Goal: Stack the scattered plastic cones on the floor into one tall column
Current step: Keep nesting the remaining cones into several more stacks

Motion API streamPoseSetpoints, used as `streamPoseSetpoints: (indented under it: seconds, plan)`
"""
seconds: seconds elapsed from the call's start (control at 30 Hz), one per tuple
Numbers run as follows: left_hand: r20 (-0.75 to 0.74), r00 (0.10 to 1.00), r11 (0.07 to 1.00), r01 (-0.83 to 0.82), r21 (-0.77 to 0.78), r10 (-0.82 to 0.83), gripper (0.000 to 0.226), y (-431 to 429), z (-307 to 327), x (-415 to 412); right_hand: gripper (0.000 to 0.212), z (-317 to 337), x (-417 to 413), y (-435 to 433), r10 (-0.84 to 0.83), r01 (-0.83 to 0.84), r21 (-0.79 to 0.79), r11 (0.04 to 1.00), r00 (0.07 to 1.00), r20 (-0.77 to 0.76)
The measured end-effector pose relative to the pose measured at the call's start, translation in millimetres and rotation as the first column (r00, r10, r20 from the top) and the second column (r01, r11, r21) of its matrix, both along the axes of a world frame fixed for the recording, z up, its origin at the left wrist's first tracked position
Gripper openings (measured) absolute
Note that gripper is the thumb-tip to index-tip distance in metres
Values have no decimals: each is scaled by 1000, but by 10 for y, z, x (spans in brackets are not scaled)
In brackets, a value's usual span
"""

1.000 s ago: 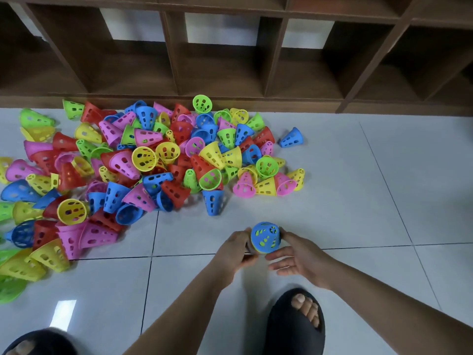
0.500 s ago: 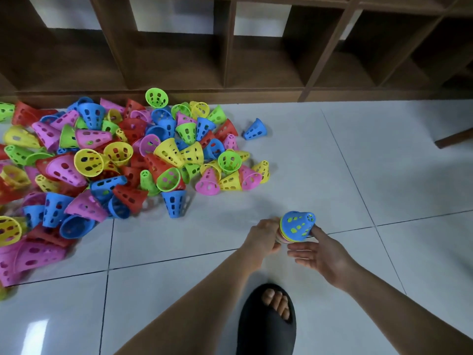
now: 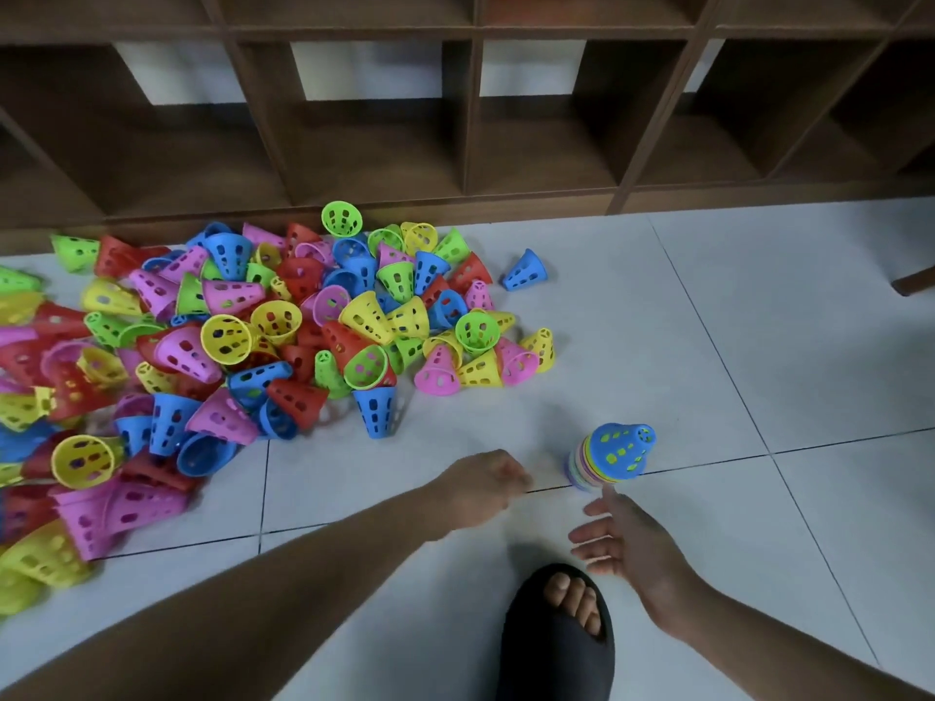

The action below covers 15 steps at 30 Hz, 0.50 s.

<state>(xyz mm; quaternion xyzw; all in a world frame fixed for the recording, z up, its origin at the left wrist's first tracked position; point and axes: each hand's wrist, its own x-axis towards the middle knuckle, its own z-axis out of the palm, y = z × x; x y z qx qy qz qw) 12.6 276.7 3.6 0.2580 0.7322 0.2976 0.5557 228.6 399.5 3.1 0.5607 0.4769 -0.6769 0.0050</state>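
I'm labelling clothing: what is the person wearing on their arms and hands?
Nothing shows: both forearms are bare to the frame edge, with no sleeves, gloves or watch on the left hand or right hand. One foot wears a black open-toed slipper.

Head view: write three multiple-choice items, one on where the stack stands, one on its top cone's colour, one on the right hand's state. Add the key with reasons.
1. Where is the stack? A on top of the pile; B on the floor, right of the pile; C held up in the right hand.
2. What colour is the stack's top cone? A red; B yellow; C blue.
3. What is the right hand's state? A gripping a pink cone; B open, holding nothing; C curled round the stack.

Key: 1 B, its base sits on the floor, apart from the pile. 2 C, the top cone is plainly blue. 3 B, its fingers are straight and spread, with nothing in them.
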Motion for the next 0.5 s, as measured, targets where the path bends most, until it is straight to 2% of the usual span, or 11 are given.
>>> streamPoseSetpoints:
  seconds: [0.1,0.17,0.3,0.4,0.5]
  plan:
    - [-83,996,1000,28,-11,-28,31,-381,335,-355,44,147,-217,-170,112,-111,36,993,993,-24]
    - [-118,991,998,69,0,-69,24,-661,557,-527,41,257,-388,-274,172,-170,53,984,984,-52]
    - [-225,967,992,110,-56,-120,24,-1272,1027,-843,35,507,-785,-532,317,-306,118,945,945,-84]
    - [-303,946,992,94,-84,-115,19,-1758,1374,-1114,36,697,-1072,-760,434,-416,170,893,897,-82]
    - [-368,925,994,65,-82,-91,12,-2372,1754,-1376,38,972,-1342,-1039,583,-562,201,802,810,-64]
